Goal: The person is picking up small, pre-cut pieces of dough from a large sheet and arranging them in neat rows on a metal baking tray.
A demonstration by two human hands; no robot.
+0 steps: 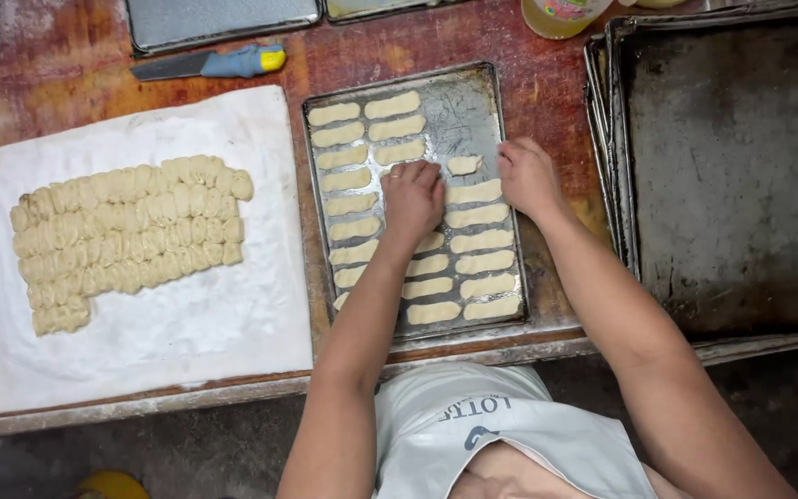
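A metal baking tray (473, 97) on the wooden table holds three columns of pale oblong dough pieces (477, 240). My left hand (413, 199) lies palm down over the middle column, with its fingers curled on a dough piece that it mostly hides. At the tray's right edge rests my right hand (526, 176), its fingertips just right of a short dough piece (464, 164) and not gripping it. To the left, a slab of dough cut into several strips (126, 236) lies on a floured white cloth (187, 342).
A knife with a blue and yellow handle (210, 63) lies beyond the cloth. Stacked dark baking trays (731, 166) fill the right side. Two more trays (223, 18) and a yellow bottle (561, 14) stand at the far edge. The table's front edge (233, 393) runs just before me.
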